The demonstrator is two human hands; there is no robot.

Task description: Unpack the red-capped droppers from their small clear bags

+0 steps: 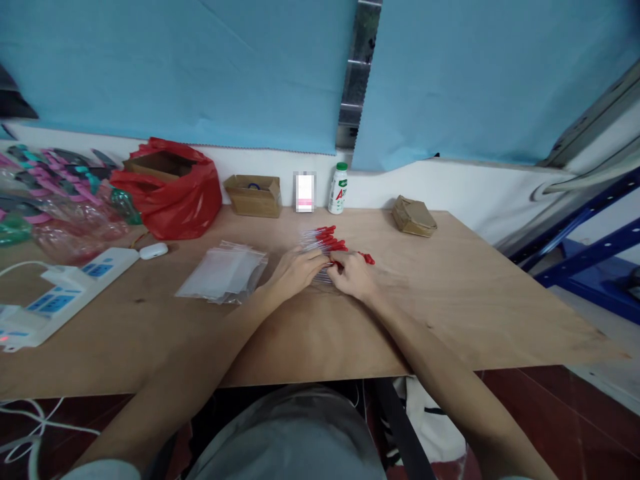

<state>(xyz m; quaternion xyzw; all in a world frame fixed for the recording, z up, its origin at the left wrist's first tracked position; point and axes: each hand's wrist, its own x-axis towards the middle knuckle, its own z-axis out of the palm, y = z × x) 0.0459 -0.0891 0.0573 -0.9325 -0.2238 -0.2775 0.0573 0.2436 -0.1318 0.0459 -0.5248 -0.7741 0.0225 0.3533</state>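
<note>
My left hand (296, 268) and my right hand (354, 275) meet at the middle of the wooden table (450, 300), both resting on a pile of clear red-capped pens (326, 241). The fingers of both hands curl around some of the pens; the exact grip is hidden by the fingers. One red-capped pen (368, 258) lies just to the right of my right hand. A stack of clear plastic bags (223, 273) lies left of my left hand.
A red bag around a cardboard box (173, 187) stands at the back left, next to a small open carton (253, 195), a white bottle (339, 189) and a flat brown packet (413, 216). White power strips (65, 290) and a white mouse-like object (153, 251) lie left. Blue shelving (590, 247) stands right.
</note>
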